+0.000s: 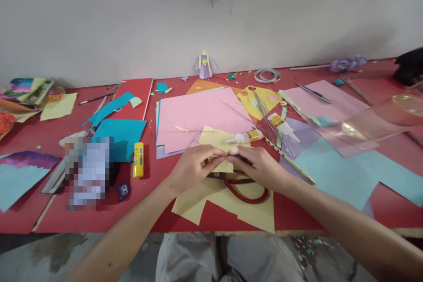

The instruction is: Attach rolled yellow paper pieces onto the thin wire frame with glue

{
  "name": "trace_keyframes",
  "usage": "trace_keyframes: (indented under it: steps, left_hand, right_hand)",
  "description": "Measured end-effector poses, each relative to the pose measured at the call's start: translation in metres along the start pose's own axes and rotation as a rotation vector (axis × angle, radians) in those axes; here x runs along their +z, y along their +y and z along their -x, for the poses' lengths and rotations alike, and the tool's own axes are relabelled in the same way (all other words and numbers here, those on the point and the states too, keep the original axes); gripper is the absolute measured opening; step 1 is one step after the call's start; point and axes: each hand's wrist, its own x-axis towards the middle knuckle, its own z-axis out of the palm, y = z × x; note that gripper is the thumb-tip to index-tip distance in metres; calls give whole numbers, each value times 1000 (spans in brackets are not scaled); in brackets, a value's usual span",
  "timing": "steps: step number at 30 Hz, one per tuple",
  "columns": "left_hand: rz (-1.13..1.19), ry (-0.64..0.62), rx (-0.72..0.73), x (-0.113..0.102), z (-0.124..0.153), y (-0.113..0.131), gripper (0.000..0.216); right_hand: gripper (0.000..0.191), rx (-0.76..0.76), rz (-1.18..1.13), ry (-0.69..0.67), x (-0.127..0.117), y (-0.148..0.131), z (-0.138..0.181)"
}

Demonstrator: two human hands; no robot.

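Observation:
In the middle of the table, my left hand [196, 164] and my right hand [259, 162] meet with their fingertips pinched together. A small whitish piece [233, 150] shows at my right fingertips; its kind is too small to make out. Whatever my left fingers pinch is hidden. Below the hands lie scissors [248, 199] with red handles, partly covered. Pale yellow paper [256, 213] is spread beneath them. Just beyond my right hand, a small white glue bottle [243, 137] with a yellow label lies on its side. Another glue bottle [284, 127] rests to its right.
A paper figure [205, 66] in purple and yellow leans against the wall. Pink sheets [198, 112] lie behind my hands. At left are a glue stick [139, 160] and teal paper [124, 139]. At right are a patterned pencil [292, 162], thin wires and a clear bottle [380, 119].

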Motion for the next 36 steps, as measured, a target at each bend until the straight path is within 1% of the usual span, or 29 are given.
trace_keyframes:
  steps: [5,9,16,20,25,31,36]
  left_hand:
    - [-5,-7,-23,0,-1,0,17]
    - [-7,-9,-29,-1,-1,0,18]
    - [-16,2,10,0,0,0,16]
    - [-16,18,40,0,-1,1,13]
    - [-15,26,66,0,-1,1,12]
    - [5,16,59,-1,-3,2,13]
    - [-2,0,30,-1,-2,2,16]
  right_hand:
    - [35,-6,18,28,0,1,1]
    - [33,-13,18,56,0,0,1]
    - [25,41,-28,14,1,2,2]
    - [22,36,-32,0,1,2,3]
    - [24,29,-7,-7,0,1,2]
    - [35,17,17,35,1,0,1]
    - [33,21,4,30,1,1,1]
